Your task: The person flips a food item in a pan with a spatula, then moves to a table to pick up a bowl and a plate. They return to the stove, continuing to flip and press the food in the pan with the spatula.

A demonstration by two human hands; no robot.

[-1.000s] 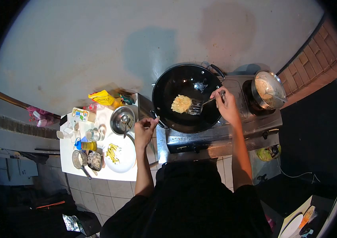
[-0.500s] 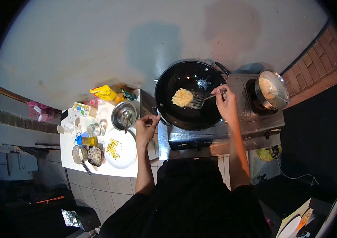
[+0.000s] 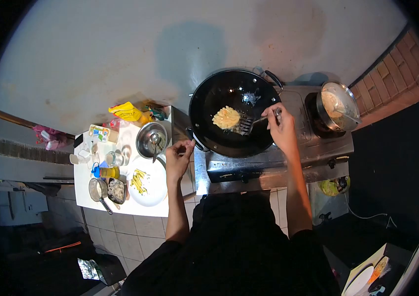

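A black wok (image 3: 234,145) sits on the stove, with a pale yellow clump of food (image 3: 225,118) in it. My right hand (image 3: 280,123) is closed round the handle of a slotted spatula (image 3: 243,127), whose head lies in the wok at the right edge of the food. At the wok's left side my left hand (image 3: 180,154) is closed, its thumb and fingers pressed together by the black side handle (image 3: 195,139). Whether they grip that handle is hard to make out.
Left of the stove, a white table (image 3: 124,208) bears a steel bowl (image 3: 146,150) with a ladle, a white plate (image 3: 153,190) with yellow-green strips, an oil bottle and a small pan. A second pan (image 3: 323,114) with a glass lid stands on the right burner.
The view has shifted slightly, so the wok and stove sit a little higher. My right hand still holds the spatula by the food; my left hand remains near the wok's left handle.
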